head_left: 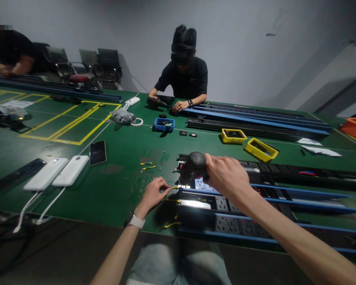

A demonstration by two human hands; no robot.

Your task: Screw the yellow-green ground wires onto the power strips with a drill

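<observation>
My right hand [227, 174] is wrapped round a black power screwdriver [195, 162], whose rounded end faces me over the left ends of the power strips. Its tip is hidden. My left hand [156, 194] pinches a short yellow-green wire [174, 187] at the end of a blue-edged power strip [195, 190]. Nearer to me lies another strip with black sockets [230, 223], and a yellow-green wire [172, 225] sticks out from its left end. Two loose wires [148, 168] and a few tiny metal pieces lie beyond my left hand.
Yellow bins [261, 150] and a blue bin [164, 125] stand past the strips. A co-worker [184, 75] across the table holds a power screwdriver [157, 101] by other blue strips. White power banks [46, 174] with cables and a phone [97, 153] lie left.
</observation>
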